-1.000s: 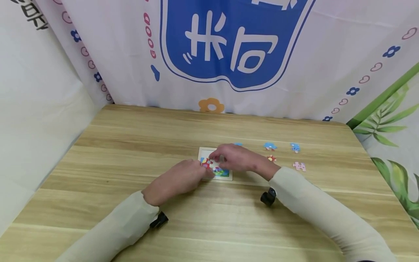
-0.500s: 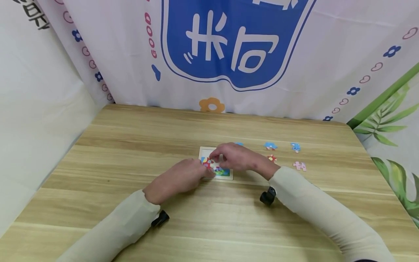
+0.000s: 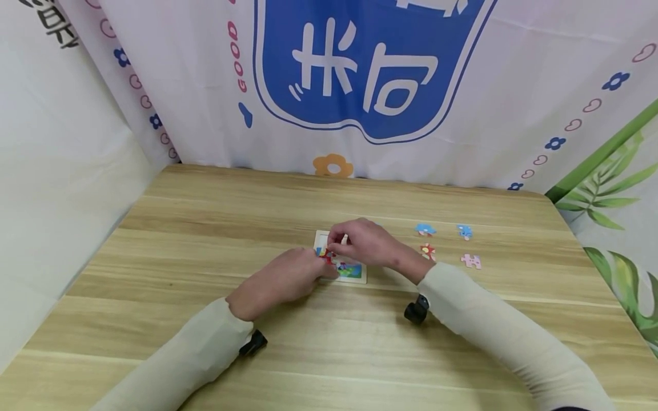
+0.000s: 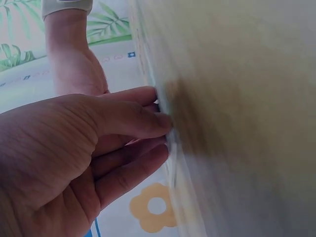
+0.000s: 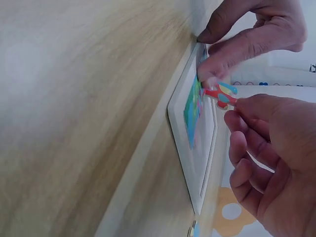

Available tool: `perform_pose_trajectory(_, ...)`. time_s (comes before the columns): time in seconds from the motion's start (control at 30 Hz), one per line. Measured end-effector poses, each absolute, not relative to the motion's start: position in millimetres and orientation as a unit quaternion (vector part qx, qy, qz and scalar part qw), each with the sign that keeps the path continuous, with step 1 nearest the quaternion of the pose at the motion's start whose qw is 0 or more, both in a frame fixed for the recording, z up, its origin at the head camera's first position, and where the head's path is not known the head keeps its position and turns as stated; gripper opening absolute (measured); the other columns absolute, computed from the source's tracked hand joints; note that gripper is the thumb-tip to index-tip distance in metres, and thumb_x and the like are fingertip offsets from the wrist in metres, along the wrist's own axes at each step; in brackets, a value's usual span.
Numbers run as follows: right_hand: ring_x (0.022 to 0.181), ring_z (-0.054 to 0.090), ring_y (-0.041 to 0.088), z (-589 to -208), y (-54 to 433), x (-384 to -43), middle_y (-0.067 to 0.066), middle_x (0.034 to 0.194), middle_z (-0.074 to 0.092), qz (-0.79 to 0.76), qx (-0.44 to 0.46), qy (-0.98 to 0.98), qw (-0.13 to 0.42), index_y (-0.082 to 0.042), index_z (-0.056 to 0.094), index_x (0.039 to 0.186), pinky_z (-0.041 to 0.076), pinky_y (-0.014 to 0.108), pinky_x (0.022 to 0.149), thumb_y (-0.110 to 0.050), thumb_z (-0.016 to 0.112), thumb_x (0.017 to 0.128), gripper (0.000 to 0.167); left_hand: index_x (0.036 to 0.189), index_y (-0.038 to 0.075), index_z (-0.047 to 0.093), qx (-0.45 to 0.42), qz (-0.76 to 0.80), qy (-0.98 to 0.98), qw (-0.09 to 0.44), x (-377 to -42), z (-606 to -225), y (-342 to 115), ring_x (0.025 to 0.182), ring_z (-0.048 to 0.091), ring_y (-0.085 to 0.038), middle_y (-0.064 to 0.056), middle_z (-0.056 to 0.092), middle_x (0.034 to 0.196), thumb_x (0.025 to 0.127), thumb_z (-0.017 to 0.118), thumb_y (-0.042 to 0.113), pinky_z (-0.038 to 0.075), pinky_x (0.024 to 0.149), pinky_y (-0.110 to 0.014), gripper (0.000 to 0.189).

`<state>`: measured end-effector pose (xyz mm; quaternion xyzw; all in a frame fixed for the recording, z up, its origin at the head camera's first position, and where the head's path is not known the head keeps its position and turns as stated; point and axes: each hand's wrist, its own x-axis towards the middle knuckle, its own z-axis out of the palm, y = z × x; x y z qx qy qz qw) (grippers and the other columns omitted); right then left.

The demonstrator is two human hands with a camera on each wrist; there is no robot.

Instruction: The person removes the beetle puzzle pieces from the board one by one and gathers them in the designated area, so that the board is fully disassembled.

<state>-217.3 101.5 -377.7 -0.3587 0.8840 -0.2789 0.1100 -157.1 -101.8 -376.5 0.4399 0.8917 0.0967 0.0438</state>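
A small framed puzzle board (image 3: 354, 280) lies mid-table, its green and blue picture part (image 5: 191, 111) filling one side of the tray. My right hand (image 3: 367, 242) is over it, pinching a red puzzle piece (image 5: 220, 96) with yellow and blue patches between thumb and forefinger. The piece stands tilted up at the assembled part, and the other fingers curl loosely. My left hand (image 3: 283, 279) holds the board at its near left side, thumb at the outer edge and forefinger over the pieces. In the left wrist view, the left fingers (image 4: 140, 170) meet along the board's edge.
Several loose puzzle pieces lie right of the board: a blue one (image 3: 425, 229), another blue one (image 3: 465, 231), a red one (image 3: 428, 251) and a pink one (image 3: 471, 261). A printed curtain (image 3: 205, 114) hangs behind the wooden table (image 3: 329, 354).
My right hand has shifted slightly and turned, raising the red piece at the board. It now covers the blue piece that showed behind it. My left hand stays in place.
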Motion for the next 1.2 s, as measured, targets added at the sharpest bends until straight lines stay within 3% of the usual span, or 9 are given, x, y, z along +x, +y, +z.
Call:
perform_pose_trajectory(0.6,0.08,0.061,0.009,-376.7,108.3,-216.5,-0.009,0.086,0.069,-0.28,-0.335,0.895,0.087,-0.015,0.074,0.094,0.05,0.03,0.075,-0.017,0.065,0.101,0.011,0.102,0.017,0.08,0.42,0.113,0.899,0.061,-156.4,-379.7,-100.9,0.08,0.064,-0.016,-0.005,0.074,0.103,0.096,0.066,-0.005,0.054,0.069,-0.032,0.027)
perform_pose_trajectory(0.87,0.077,0.059,0.012,-371.1,131.6,-219.8,-0.007,0.083,0.068,-0.291,-0.323,0.896,0.088,-0.013,0.074,0.092,0.049,0.032,0.072,-0.014,0.066,0.101,0.012,0.113,0.017,0.081,0.412,0.088,0.904,0.066,-156.4,-377.8,-100.5,0.075,0.06,-0.015,-0.008,0.073,0.096,0.096,0.066,-0.004,0.053,0.069,-0.031,0.031)
perform_pose_trajectory(1.2,0.073,0.054,0.018,-368.7,170.3,-221.7,-0.002,0.083,0.066,-0.289,-0.294,0.902,0.126,-0.012,0.073,0.092,0.044,0.034,0.066,-0.015,0.066,0.102,0.013,0.113,0.018,0.082,0.431,0.103,0.895,0.049,-157.5,-379.0,-102.9,0.079,0.067,-0.017,-0.008,0.076,0.1,0.098,0.067,-0.001,0.055,0.072,-0.033,0.028)
